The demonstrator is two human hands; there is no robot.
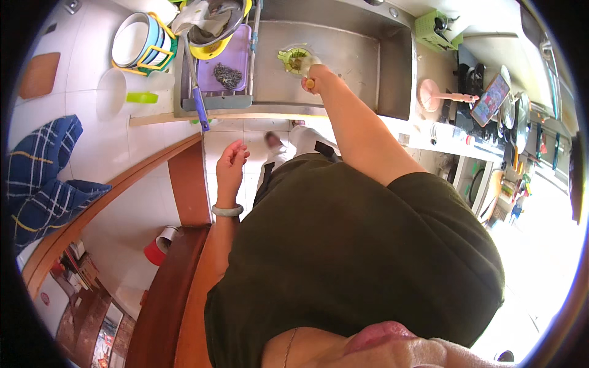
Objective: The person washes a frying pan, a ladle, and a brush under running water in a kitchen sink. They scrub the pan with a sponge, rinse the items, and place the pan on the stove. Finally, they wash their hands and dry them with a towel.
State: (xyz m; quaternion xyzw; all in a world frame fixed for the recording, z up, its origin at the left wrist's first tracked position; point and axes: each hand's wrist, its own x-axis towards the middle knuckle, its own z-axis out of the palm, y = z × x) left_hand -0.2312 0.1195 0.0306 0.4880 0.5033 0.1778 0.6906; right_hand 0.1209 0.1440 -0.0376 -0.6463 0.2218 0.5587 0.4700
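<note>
My right hand [317, 79] reaches into the stainless steel sink [294, 39], closed around what looks like a brush. Its yellowish handle end [310, 84] sticks out toward me, and a pale, blurred head [310, 63] shows past my fingers. That head is over a green drain strainer [294, 59] on the sink floor, which has brownish bits in it; whether they touch is hard to tell. My left hand [232, 158] hangs before the counter's front edge with fingers loosely bent and nothing in it. A bangle [227, 210] circles that wrist.
A rack on the sink's left side bears a purple tray [205, 69], a steel wool scourer [227, 76] and a metal bowl [216, 34]. One purple-handled tool [200, 108] overhangs the counter edge. At right are a pink strainer [430, 95], a phone [491, 100] and a plastic bottle [448, 133].
</note>
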